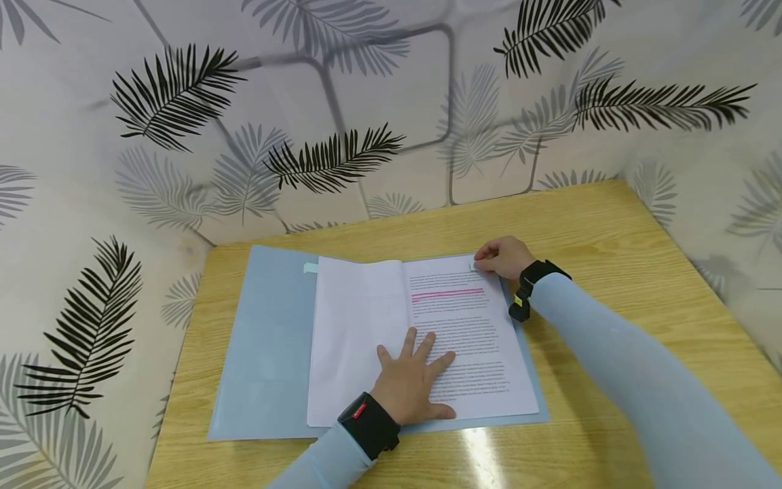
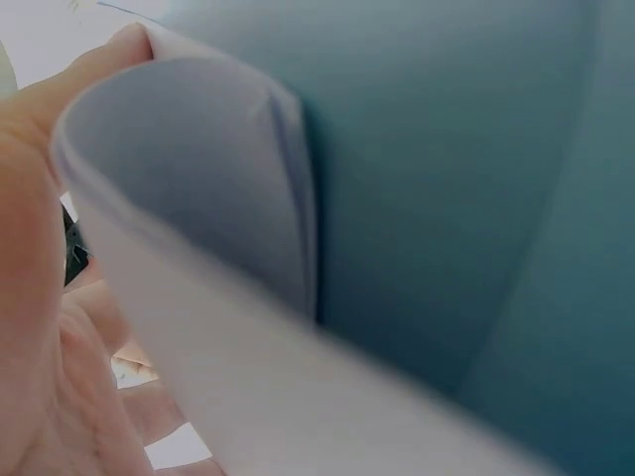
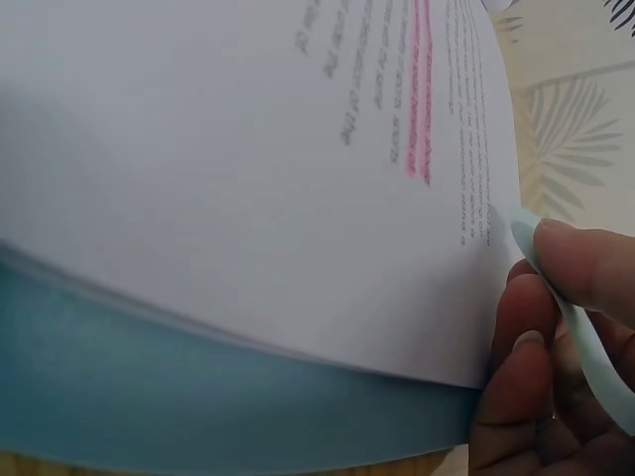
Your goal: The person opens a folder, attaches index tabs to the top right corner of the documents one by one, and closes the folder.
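Note:
My left hand [image 1: 408, 382] lies with spread fingers over the lower inner part of the printed page [image 1: 464, 353]. In the left wrist view, curled sheets [image 2: 189, 149] rise beside that hand. Near the page's top right corner, my right hand [image 1: 507, 258] pinches a pale green sticky tab [image 3: 585, 347] between thumb and fingers. Two pink highlighted lines [image 1: 447, 295] cross the upper text. The stack of sheets sits in an open light blue folder [image 1: 269, 339], its left-hand sheets [image 1: 360, 326] turned over and blank.
Another pale green sticky tab [image 1: 310, 267] sticks out at the top left edge of the turned sheets. Under the folder is a wooden table [image 1: 586, 224]. Leaf-patterned covering [image 1: 397, 88] stands behind and at both sides of the table.

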`<action>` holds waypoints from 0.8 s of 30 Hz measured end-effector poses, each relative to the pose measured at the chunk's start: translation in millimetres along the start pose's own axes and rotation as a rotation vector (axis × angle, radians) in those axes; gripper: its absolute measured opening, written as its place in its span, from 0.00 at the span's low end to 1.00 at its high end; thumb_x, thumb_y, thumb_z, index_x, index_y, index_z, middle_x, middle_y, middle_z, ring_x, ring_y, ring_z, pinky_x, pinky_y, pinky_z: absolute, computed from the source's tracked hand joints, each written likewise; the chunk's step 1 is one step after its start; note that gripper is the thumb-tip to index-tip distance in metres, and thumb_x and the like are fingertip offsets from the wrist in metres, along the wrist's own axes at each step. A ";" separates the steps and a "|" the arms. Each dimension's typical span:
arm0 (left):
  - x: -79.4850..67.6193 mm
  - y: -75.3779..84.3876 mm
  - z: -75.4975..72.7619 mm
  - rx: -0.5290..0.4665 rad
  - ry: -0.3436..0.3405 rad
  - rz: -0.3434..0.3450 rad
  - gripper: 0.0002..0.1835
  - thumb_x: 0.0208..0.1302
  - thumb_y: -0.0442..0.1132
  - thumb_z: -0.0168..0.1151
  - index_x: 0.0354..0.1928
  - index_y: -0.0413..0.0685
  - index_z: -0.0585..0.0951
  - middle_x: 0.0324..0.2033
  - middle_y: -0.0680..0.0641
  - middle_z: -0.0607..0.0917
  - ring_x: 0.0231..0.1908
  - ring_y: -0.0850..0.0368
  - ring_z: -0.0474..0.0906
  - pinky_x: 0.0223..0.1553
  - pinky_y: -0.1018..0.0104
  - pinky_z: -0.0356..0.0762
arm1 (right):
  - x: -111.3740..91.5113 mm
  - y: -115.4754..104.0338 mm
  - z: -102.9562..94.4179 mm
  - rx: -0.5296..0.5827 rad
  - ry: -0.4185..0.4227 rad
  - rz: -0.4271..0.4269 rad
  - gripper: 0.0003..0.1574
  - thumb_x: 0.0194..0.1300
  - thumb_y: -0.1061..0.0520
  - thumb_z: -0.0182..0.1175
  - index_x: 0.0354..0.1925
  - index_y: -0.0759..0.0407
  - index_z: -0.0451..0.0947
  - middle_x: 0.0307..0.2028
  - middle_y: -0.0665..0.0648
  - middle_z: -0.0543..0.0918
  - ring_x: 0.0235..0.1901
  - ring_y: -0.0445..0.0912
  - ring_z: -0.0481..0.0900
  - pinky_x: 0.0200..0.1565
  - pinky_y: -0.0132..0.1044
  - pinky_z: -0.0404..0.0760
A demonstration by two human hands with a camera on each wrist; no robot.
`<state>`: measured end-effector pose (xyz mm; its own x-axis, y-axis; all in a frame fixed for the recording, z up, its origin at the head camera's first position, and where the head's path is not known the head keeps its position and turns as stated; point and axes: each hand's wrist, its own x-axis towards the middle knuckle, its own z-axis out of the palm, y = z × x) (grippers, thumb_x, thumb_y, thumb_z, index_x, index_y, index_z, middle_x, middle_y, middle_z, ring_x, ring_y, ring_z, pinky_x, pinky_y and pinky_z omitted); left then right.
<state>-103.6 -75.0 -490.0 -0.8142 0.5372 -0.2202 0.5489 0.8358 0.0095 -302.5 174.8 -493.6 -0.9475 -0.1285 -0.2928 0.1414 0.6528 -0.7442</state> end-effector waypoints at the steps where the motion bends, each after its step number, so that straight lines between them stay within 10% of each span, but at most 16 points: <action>1: -0.3 0.0 0.5 0.001 0.004 0.001 0.53 0.41 0.81 0.58 0.72 0.72 0.60 0.73 0.45 0.57 0.71 0.35 0.47 0.46 0.20 0.59 | 0.9 0.2 0.1 -0.004 -0.002 0.002 0.12 0.62 0.54 0.66 0.42 0.59 0.82 0.37 0.58 0.82 0.37 0.51 0.75 0.39 0.38 0.72; 24: -0.5 2.0 -0.2 0.001 0.009 -0.014 0.53 0.40 0.80 0.59 0.72 0.73 0.61 0.73 0.45 0.57 0.71 0.36 0.48 0.47 0.21 0.59 | 1.0 1.5 5.7 -0.020 0.027 0.012 0.10 0.60 0.55 0.68 0.39 0.59 0.84 0.37 0.58 0.83 0.36 0.51 0.75 0.36 0.39 0.72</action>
<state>-102.1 -73.5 -489.7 -0.8235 0.5262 -0.2120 0.5374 0.8433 0.0057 -301.5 171.4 -498.4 -0.9533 -0.1006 -0.2846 0.1470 0.6687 -0.7288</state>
